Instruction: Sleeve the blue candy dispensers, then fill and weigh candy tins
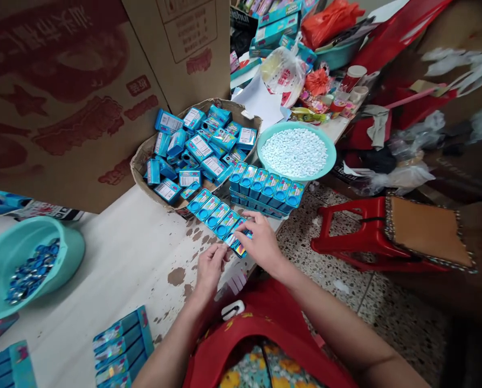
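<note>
A row of small blue boxes [214, 211] lies on the white table [119, 258] in front of me. My right hand [261, 242] grips the nearest box of that row [239, 242], fingers curled over it. My left hand [209, 268] rests just below and left of the row's near end, fingers bent, and whether they pinch anything is hidden. A second row of blue boxes [267, 186] stands behind, stacked on more boxes.
A cardboard tray [142, 161] holds several loose blue boxes. A teal bowl of white tablets [295, 152] sits behind. Another teal bowl [6, 264] at left holds blue caps. Large cartons stand at the back left. A red stool [370, 231] is on the floor at right.
</note>
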{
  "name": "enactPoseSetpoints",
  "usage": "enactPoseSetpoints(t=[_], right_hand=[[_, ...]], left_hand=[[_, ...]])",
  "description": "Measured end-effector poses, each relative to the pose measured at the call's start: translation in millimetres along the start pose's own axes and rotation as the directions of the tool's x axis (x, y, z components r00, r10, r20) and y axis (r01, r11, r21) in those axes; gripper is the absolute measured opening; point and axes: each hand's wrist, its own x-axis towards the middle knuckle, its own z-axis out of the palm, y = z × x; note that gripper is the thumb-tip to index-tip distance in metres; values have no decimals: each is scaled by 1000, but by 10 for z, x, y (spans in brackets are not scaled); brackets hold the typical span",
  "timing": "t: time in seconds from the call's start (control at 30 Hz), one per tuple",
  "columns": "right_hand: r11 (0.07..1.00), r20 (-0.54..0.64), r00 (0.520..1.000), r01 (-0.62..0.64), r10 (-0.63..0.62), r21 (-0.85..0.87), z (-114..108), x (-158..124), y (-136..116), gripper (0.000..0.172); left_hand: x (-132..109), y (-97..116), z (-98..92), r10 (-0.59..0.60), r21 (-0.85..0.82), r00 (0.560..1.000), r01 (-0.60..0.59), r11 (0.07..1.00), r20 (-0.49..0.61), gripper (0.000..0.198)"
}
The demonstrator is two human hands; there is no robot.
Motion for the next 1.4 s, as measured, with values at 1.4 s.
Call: enactPoseSetpoints(t=[1.4], right_hand=[[748,596,628,660,-501,-67,1042,-1262,976,45]], left_hand=[[-85,-1283,-641,-268,706,954,100,701,131,27]])
